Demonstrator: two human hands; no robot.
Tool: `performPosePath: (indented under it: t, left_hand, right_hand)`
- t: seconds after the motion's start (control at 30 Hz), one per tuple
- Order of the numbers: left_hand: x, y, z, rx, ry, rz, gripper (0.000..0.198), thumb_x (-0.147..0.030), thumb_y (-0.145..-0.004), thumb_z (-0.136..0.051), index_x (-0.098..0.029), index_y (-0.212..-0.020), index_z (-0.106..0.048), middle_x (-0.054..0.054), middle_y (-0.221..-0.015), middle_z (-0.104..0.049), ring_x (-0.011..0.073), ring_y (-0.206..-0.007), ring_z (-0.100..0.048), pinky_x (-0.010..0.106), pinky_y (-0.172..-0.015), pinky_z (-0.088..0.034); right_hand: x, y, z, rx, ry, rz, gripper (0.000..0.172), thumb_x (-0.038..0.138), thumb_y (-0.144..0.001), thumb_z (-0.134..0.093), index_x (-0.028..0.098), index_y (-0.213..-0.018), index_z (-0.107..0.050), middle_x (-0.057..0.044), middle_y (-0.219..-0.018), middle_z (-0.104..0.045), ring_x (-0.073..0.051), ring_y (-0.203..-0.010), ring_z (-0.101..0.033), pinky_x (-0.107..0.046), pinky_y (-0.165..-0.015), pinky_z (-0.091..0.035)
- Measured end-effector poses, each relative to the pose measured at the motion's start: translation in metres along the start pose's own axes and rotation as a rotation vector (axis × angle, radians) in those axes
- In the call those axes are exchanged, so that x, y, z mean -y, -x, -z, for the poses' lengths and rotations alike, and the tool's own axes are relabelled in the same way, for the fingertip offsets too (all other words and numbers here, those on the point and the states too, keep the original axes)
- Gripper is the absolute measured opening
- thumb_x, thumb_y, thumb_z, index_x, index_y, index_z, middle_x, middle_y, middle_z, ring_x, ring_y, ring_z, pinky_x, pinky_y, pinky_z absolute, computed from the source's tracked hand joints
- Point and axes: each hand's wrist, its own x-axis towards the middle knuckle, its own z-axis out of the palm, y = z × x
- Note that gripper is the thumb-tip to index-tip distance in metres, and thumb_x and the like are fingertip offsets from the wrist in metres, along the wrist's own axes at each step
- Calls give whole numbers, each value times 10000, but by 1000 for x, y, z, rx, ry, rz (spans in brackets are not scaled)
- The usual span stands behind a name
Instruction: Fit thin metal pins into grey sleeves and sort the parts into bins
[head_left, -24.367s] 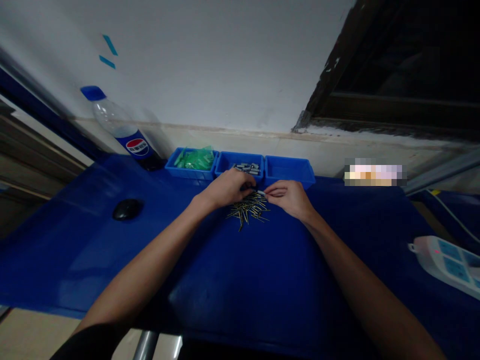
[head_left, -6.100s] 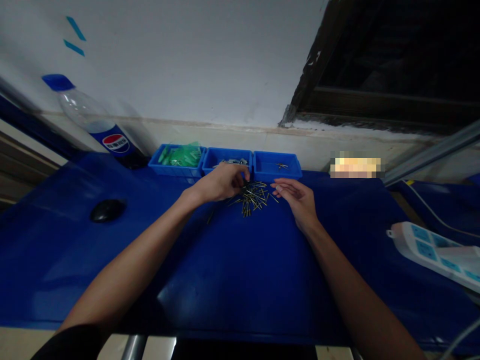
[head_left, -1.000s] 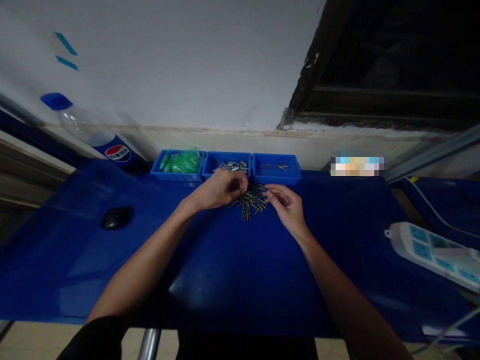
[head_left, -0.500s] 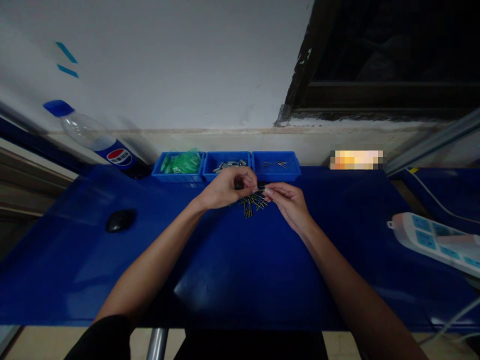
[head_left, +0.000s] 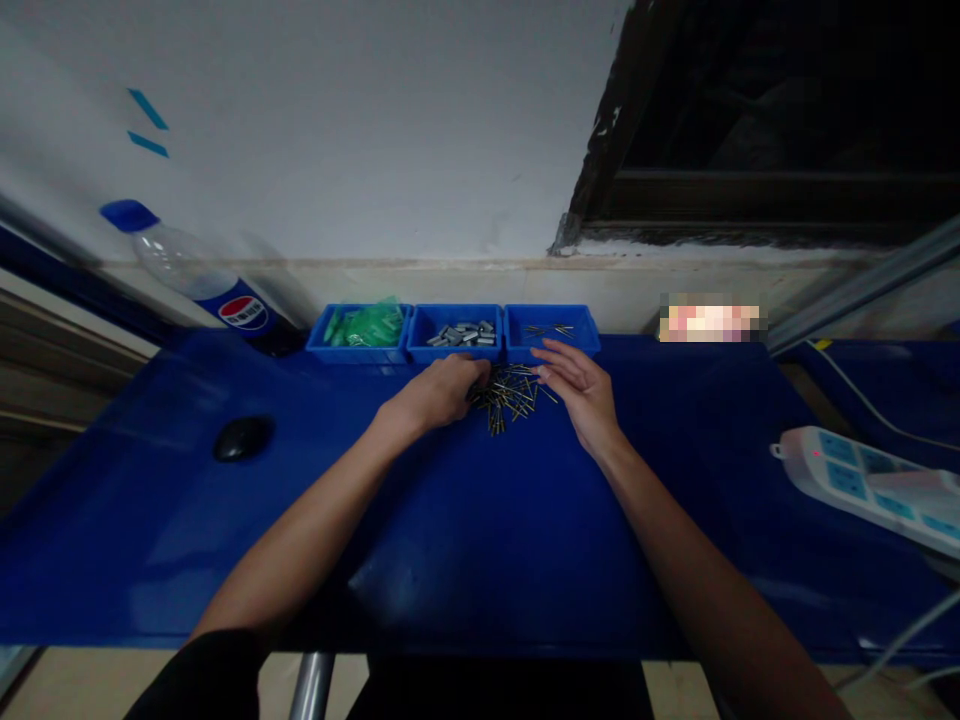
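Observation:
A loose pile of thin dark and brass-coloured metal rods lies on the blue table, just in front of the bins. At the pile's left edge is my left hand, its fingers curled down among the rods and their tips hidden. My right hand hovers at the right side of the pile with its fingers stretched out and slightly apart. One rod lies just below its fingertips. Behind it, a blue bin contains a few similar thin rods.
A middle blue bin holds small silver metal pieces; the left bin holds green plastic packets. A cola bottle leans at back left. A black mouse lies left, and a white power strip right.
My hands were together above the pile, fingertips pinched. They have separated: the left has lowered to the pile's left edge, while the right has opened its fingers.

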Motion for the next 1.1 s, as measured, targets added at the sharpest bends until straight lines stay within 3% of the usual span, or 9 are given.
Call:
performPosePath:
  t: [0.13, 0.33, 0.43, 0.6, 0.7, 0.8, 1.1]
  left_hand:
    - [4, -5, -7, -33, 42, -6, 330, -11, -774, -609, -187, -1047, -668, 59, -955, -706, 183, -811, -654, 273, -649, -418]
    - [8, -6, -2, -146, 148, -66, 361, 17, -733, -583, -184, -1010, -700, 27, -796, -706, 155, -674, -625, 259, -590, -397]
    - [3, -7, 4, -178, 241, -105, 350, -4, -758, -596, -163, -1040, -728, 27, -778, -734, 153, -685, -664, 249, -619, -447]
    - [-15, -6, 11, -307, 477, -174, 246, -122, -836, -627, -151, -1020, -789, 69, -915, -795, 164, -781, -721, 292, -755, -558]
    - [-23, -7, 12, -324, 708, -169, 111, -202, -840, -692, -146, -892, -771, 67, -874, -792, 158, -765, -724, 287, -750, -583]
    - [-25, -8, 10, -339, 863, -139, 110, -240, -802, -775, -138, -811, -733, 60, -800, -771, 145, -722, -709, 269, -711, -583]
    - [-26, -12, 2, -365, 911, -100, 212, -299, -767, -849, -143, -759, -704, 39, -731, -739, 119, -644, -657, 246, -626, -554]
  right_hand:
    - [-2, 5, 1, 19, 5, -6, 392, 372, -855, -833, 307, -1234, -757, -51, -1202, -818, -255, -1016, -790, -471, -968, -623]
    - [-2, 6, 2, 23, -33, -37, 360, 381, -860, -840, 275, -1195, -761, -61, -1158, -826, -218, -906, -786, -404, -869, -617]
    - [-1, 7, 2, 14, -35, -58, 354, 399, -849, -849, 260, -1164, -764, -63, -1107, -835, -214, -869, -784, -395, -846, -618]
    - [0, 8, 1, 30, -7, -50, 323, 413, -842, -857, 264, -1117, -778, -45, -997, -842, -204, -836, -784, -383, -833, -622]
    - [1, 10, -2, 70, -5, -48, 317, 432, -831, -866, 264, -1088, -786, -41, -950, -843, -208, -837, -793, -377, -822, -626]
    - [5, 12, -4, 129, -46, -92, 306, 440, -808, -886, 254, -1034, -795, -44, -902, -843, -216, -812, -801, -384, -813, -634]
    - [3, 12, -4, 93, -137, -181, 275, 381, -737, -941, 248, -953, -837, -32, -837, -831, -201, -740, -775, -367, -760, -630]
